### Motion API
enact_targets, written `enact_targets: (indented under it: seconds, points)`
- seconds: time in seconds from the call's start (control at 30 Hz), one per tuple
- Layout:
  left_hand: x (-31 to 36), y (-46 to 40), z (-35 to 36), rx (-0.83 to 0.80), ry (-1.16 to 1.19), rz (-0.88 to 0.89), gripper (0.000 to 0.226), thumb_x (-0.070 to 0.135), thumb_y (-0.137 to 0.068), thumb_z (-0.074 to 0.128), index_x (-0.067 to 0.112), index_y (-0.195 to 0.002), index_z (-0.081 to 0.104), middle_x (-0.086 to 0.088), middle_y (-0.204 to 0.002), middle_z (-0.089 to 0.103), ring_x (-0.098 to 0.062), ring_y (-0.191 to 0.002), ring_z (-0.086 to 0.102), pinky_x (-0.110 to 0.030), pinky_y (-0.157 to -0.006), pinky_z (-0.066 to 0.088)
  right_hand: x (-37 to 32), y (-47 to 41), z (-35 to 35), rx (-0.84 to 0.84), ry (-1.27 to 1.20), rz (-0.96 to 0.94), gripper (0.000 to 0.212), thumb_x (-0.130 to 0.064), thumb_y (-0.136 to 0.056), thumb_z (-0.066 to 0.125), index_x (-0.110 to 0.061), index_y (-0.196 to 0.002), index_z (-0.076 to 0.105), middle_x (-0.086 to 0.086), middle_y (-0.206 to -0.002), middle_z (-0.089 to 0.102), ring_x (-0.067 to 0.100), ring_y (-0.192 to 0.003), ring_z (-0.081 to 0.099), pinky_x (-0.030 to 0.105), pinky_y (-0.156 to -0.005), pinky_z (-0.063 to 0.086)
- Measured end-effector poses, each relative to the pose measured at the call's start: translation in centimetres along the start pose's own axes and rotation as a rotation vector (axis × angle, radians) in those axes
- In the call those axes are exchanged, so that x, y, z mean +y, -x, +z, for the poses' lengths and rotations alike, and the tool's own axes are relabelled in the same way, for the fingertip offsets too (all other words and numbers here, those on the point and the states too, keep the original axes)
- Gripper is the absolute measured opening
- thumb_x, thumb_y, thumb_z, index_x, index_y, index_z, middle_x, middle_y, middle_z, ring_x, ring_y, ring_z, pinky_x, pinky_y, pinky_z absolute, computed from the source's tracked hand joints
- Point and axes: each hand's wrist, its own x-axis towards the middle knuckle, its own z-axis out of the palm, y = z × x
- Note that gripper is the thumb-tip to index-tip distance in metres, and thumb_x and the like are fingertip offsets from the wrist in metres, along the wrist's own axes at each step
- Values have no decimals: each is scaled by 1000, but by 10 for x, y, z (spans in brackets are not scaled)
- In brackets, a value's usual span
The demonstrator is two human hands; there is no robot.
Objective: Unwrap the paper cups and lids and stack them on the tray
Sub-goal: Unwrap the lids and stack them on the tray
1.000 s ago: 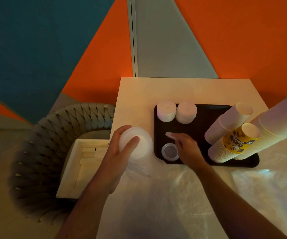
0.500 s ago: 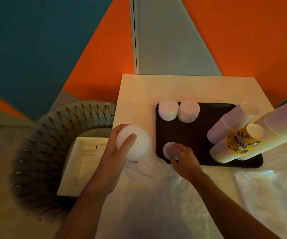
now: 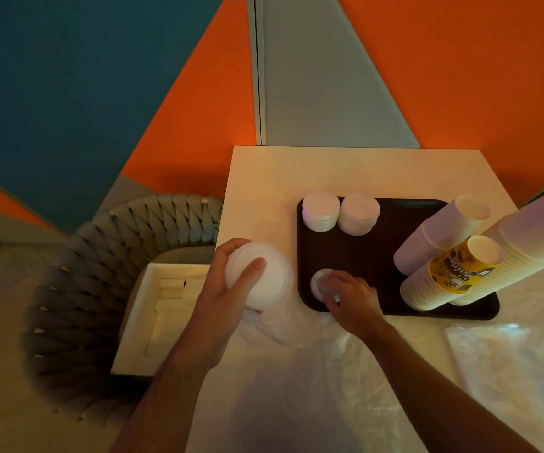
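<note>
- Our left hand [image 3: 231, 289] grips a stack of white lids [image 3: 261, 276], fingers curled round its far side and the thumb pressed flat on the top lid. The stack is tilted toward us and sits just left of the tray [image 3: 391, 256], over the table [image 3: 264, 178] edge.
- Clear wrap [image 3: 264, 328] trails from under that stack, down toward our left wrist and across the table between our forearms.
- Our right hand [image 3: 352, 295] is at the tray's near left corner, fingers bent down over a small lid [image 3: 318, 282] lying there. The fingertips touch it, but we cannot tell whether they pinch it or only press on it.
- Beyond our right hand, at the tray's far left corner, stand two short stacks of lids [image 3: 341, 212], touching side by side.
- To the right of our right hand, tall cup stacks [image 3: 440, 243] rise from the tray and lean toward the camera. The nearest one shows a yellow printed cup [image 3: 460, 273]; a plain white stack is beyond it, and a longer stack runs out of view on the right.
- More clear plastic [image 3: 509, 361] lies on the table near our right forearm, on its right side.
- Left of our left hand, below table level, a grey woven chair [image 3: 107, 256] holds an open white box [image 3: 166, 308].
</note>
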Motion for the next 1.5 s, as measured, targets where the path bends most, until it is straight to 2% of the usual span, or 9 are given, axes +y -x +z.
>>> enact_targets:
  seconds: [0.13, 0.23, 0.33, 0.47, 0.7, 0.87, 1.0, 1.2, 1.5]
  points:
    - [-4, -1, -2, -14, -47, 40, 32, 27, -95, 64, 50, -115, 53, 23, -111, 58, -7, -107, 57, -37, -87, 58, -23, 4, -28, 64, -99, 52, 26, -30, -98, 61, -30, -124, 65, -10, -135, 54, 18, -122, 53, 44, -102, 42]
    - [-4, -2, -1, -37, -75, 60, 31, 29, -95, 64, 53, -112, 53, 33, -100, 58, 4, -99, 58, -28, -82, 56, -59, 12, -71, 122, -640, 53, 14, -23, -100, 63, -27, -111, 71, -11, -107, 70, 9, -99, 68, 28, -86, 53]
    - [-4, -2, 2, -41, -72, 57, 26, 39, -92, 64, 55, -109, 53, 32, -99, 58, -3, -104, 58, -27, -79, 53, -93, 27, -110, 42, -1001, -47, 13, -18, -99, 64, -21, -104, 75, -1, -92, 75, 18, -84, 71, 31, -76, 56]
    - [0, 0, 7, -84, -62, 59, 28, 57, -77, 61, 58, -105, 56, 22, -107, 62, -7, -105, 61, -32, -79, 59, -108, 37, -120, 9, -947, -160, 14, -23, -92, 74, -26, -106, 75, -4, -91, 73, 29, -84, 69, 44, -82, 57]
    - [2, 1, 10, -93, -40, 56, 21, 42, -93, 61, 63, -94, 58, 21, -103, 63, -8, -99, 64, -32, -66, 62, -113, 45, -124, 111, -873, -173, 16, -25, -85, 82, -25, -100, 77, -5, -86, 75, 17, -81, 72, 44, -82, 61]
    - [0, 2, 8, -129, -62, 44, 33, 55, -83, 61, 54, -116, 55, 10, -125, 57, -16, -116, 58, -44, -93, 58, -113, 48, -128, 122, -877, -176, 17, -20, -77, 88, -20, -90, 76, -8, -84, 76, 13, -77, 71, 33, -76, 61]
    - [1, 4, 7, -137, -75, 79, 42, 64, -80, 65, 57, -120, 53, 13, -129, 54, -17, -120, 56, -46, -94, 57, -112, 47, -131, 111, -897, -147, 15, -19, -76, 88, -17, -86, 77, -4, -83, 77, 18, -81, 73, 40, -80, 62]
    - [0, 4, 7, -146, -171, 148, 46, 65, -79, 64, 54, -123, 54, 14, -131, 54, -15, -123, 52, -30, -84, 56, -108, 45, -131, 112, -928, -99, 10, -14, -83, 83, -10, -82, 73, 5, -78, 75, 31, -77, 72, 52, -79, 61]
    - [1, 6, 13, -96, -139, 116, 39, 60, -78, 63, 54, -116, 57, 17, -123, 56, -9, -115, 53, -16, -66, 54, -105, 46, -135, 99, -845, -136, 3, -15, -93, 72, -17, -94, 74, -2, -81, 76, 20, -76, 74, 48, -80, 62]
